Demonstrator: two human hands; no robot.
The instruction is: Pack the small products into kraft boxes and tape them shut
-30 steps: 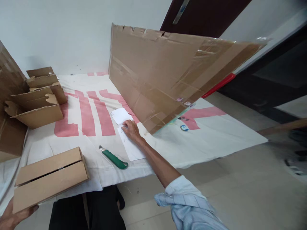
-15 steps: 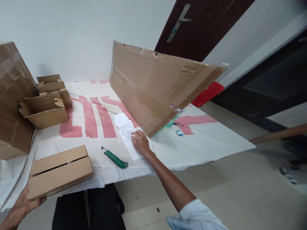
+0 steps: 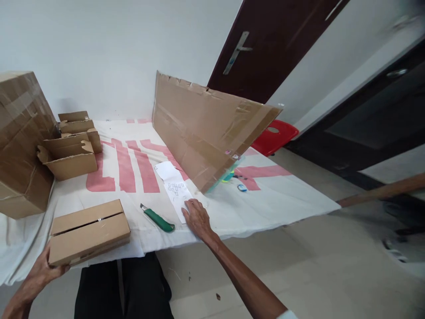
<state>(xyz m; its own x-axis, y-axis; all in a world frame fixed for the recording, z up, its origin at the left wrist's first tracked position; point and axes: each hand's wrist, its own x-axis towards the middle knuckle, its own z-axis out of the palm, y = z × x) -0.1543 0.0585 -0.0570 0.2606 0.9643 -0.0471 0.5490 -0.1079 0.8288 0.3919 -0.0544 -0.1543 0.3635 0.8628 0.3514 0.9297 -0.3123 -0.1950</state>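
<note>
My right hand (image 3: 196, 217) lies flat with fingers spread on the near end of a white paper slip (image 3: 177, 192) with printed marks, on the white and pink cloth (image 3: 265, 199). A green-handled utility knife (image 3: 158, 218) lies just left of that hand. My left hand (image 3: 43, 271) grips the near left corner of a closed flat cardboard box (image 3: 88, 230) resting on the cloth's front edge. A second white paper (image 3: 166, 169) lies beyond the slip.
A large taped cardboard sheet (image 3: 206, 133) stands tilted across the cloth's middle. Open small cartons (image 3: 69, 153) and a big taped box (image 3: 20, 137) stand at left. A red stool (image 3: 274, 137) and a dark door (image 3: 265, 48) are behind. A small blue-white object (image 3: 242, 188) lies under the sheet.
My right hand has slid along the paper slip toward me, uncovering its printed marks. The closed box and my left hand show further up and right as the view has tilted up.
</note>
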